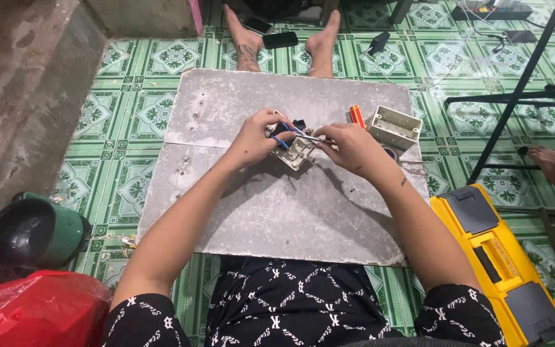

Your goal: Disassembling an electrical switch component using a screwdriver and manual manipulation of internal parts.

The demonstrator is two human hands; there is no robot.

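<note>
Two hands met at the middle of the frame over a grey board (277, 212). The left hand (255, 138) curled its fingers around a switch plate (297, 153) with blue wires (282, 138)—partly hidden. The right hand (349, 146) pinched something thin, too small to name—a screwdriver (357, 116) lay behind it.

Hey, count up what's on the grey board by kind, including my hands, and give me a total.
Hands: 2, the left hand and the right hand
Switch plate with blue wire: 1
Beige wall box: 1
Red and yellow screwdriver: 1
Total: 5
</note>
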